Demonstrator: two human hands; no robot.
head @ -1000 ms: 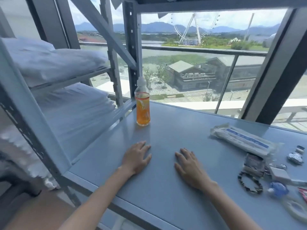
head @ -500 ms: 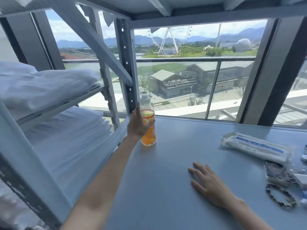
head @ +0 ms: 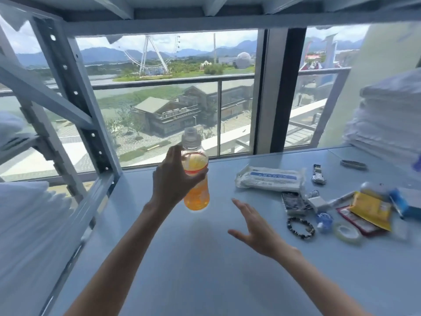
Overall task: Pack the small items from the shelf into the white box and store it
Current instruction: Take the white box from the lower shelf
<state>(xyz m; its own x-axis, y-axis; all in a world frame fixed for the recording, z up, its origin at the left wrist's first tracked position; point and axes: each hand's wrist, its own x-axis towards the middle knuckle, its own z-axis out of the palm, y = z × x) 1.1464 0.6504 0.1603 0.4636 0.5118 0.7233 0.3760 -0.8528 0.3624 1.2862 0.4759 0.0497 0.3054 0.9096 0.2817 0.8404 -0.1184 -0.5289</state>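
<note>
My left hand grips a clear bottle of orange drink and holds it lifted above the grey shelf. My right hand hovers over the shelf to the right of the bottle, fingers spread, holding nothing. Small items lie on the shelf's right side: a white sealed packet, a bead bracelet, a tape roll, a yellow sachet, a red sachet, a white charger and a blue round object. No white box is in view.
A grey metal upright and a diagonal brace stand at the left. Folded white linen lies on the neighbouring rack at left, and a white stack stands at far right. A window with a railing is behind the shelf.
My left hand went from flat on the shelf to the bottle, gripped it and lifted it toward the middle. My right hand rose off the shelf. The view swung right.
</note>
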